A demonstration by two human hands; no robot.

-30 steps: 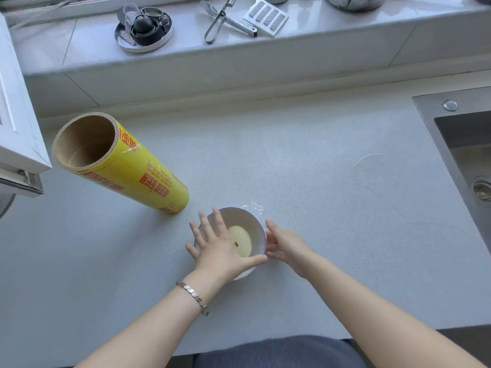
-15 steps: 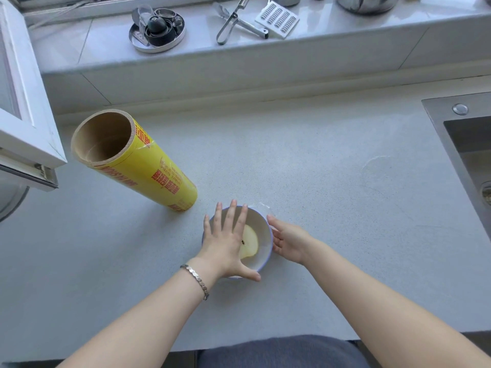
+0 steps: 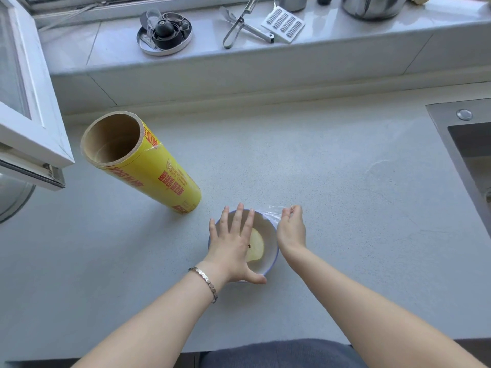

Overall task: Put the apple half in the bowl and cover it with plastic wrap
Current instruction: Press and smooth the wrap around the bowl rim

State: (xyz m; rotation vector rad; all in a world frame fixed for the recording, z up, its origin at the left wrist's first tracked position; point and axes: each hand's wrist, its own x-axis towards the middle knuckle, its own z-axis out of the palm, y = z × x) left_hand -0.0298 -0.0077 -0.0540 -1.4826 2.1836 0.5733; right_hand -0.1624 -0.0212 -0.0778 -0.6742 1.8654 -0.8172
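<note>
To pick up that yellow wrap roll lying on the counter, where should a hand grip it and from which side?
Grip the roll around its mid-length, coming from above. It lies on its side, so fingers can straddle its round body. It is wide, so two hands may be safer. The left hand and right hand are busy at the bowl.

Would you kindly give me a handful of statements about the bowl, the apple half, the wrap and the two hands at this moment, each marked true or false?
1. The apple half lies inside the bowl. True.
2. The left hand is spread flat over the bowl. True.
3. The right hand grips the yellow roll. False: it pinches a loose edge of plastic wrap at the bowl's far right rim.
4. The roll stands upright on the counter. False: it lies on its side, left of the bowl.
5. The bowl sits in the sink. False: it rests on the counter.
</note>
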